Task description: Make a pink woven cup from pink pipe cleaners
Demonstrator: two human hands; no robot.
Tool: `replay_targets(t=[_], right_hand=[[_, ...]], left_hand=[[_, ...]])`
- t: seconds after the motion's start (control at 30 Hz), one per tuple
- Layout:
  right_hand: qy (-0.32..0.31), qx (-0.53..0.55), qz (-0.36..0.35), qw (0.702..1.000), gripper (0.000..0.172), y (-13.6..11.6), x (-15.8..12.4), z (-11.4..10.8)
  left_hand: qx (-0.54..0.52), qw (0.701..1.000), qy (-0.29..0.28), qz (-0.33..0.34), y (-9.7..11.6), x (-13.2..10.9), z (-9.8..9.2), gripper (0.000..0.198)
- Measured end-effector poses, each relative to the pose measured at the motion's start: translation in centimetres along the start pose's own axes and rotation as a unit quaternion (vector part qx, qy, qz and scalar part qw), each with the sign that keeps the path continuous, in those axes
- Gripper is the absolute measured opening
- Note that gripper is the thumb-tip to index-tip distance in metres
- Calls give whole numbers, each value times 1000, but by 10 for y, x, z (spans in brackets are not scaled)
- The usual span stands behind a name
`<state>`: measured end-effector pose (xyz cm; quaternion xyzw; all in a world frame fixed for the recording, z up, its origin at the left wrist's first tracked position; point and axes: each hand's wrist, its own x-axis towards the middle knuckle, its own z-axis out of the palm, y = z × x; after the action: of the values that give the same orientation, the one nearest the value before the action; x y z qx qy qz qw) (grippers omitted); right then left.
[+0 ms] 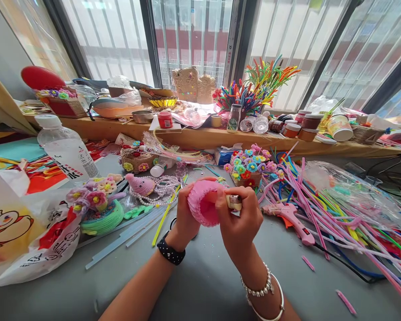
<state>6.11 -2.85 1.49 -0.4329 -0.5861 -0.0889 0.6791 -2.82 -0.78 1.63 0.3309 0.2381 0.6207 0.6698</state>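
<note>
My left hand (186, 218) is wrapped round a hollow, bowl-shaped piece of fuzzy pink pipe cleaner (198, 200), its opening turned toward my right hand. Between the fingers of my right hand (242, 223) is a small cream lighter (234, 203) with a metal top. A finger of that hand reaches to the opening of the pink piece; whether it touches the inside is hard to see. Both hands are above the grey table (210, 276). Just right of them lies a pink glue gun (292, 218) with its cord. No flame shows at the lighter.
Clear glue sticks (120, 240) and a pink pipe-cleaner figure (141, 185) among beads lie left. A flower pot (100, 209) and a water bottle (65, 149) stand farther left. Behind is a flower basket (249, 167). Loose pipe cleaners (324, 209) crowd the right.
</note>
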Motion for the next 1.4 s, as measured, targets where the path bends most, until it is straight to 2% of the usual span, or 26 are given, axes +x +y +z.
replay_targets(t=[0.13,0.27,0.33,0.4,0.47,0.5,0.53,0.6,0.67,0.73,0.9,1.0,1.07,1.23,1.4], right_hand=[[4,1,35,999,7,0,-1,0],[19,7,36,999,7,-1,-4,1],[36,19,29,999,7,-1,-4,1],[47,29,26,998,7,0,-2,0],[29,34,17,999,7,1,2,-2],[11,33,9,999,7,2,4,-3],[-11,32,-3,999,8,3,6,-4],[-51,24,-24,998,8,4,9,-4],[-77,12,-32,996,7,4,11,-4],[-91,7,-36,995,6,4,11,-3],[-116,28,-54,991,3,2,11,-2],[-139,49,-92,985,5,5,13,-1],[-148,66,-106,981,7,7,15,-1],[-102,100,-43,989,6,9,17,-5],[-170,76,-79,979,6,7,16,-4]], left_hand=[[7,1000,7,2,1,-1,2,39],[9,1000,11,2,-1,0,0,35],[21,998,33,48,-3,-1,-3,25],[35,989,64,129,-5,-1,-5,11],[44,978,86,186,-7,-1,-7,7],[43,978,86,187,-6,-1,-7,5],[40,981,81,171,-5,0,-7,4],[26,992,62,110,-3,2,-5,14],[10,997,43,56,0,3,-4,24],[2,999,33,31,1,4,-4,29],[-5,1000,21,8,1,5,-5,27],[-9,1000,19,-8,3,7,-6,24],[-10,999,36,-5,4,9,-7,22],[-35,992,118,38,3,12,-12,19],[-49,995,89,2,3,11,-11,17]])
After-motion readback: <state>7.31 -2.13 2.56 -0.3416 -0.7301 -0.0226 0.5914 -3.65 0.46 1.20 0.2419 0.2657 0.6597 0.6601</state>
